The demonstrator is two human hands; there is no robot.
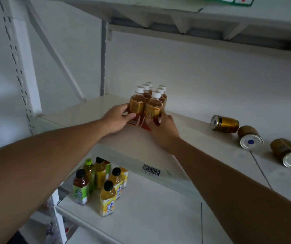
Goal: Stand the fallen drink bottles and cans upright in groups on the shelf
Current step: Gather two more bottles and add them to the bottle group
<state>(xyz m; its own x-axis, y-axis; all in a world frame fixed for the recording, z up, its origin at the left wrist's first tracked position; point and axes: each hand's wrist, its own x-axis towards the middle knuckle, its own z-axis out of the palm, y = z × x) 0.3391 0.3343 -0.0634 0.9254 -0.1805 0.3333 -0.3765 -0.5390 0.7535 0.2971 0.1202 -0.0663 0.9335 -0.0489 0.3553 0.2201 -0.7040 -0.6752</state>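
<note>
White shelf holds upright tea bottles in a tight group; left hand and right hand grip the front two low down. Four cans lie fallen, well to the right: light, stiff, likely to roll, best gripped round the middle.

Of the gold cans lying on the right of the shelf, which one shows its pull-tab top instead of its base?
The leftmost gold can, nearest the bottles; the other cans point plain bases toward the camera.

Looks like a shop: white metal retail shelf w/ slotted uprights, barcode label on edge, grouped drink bottles.
</note>
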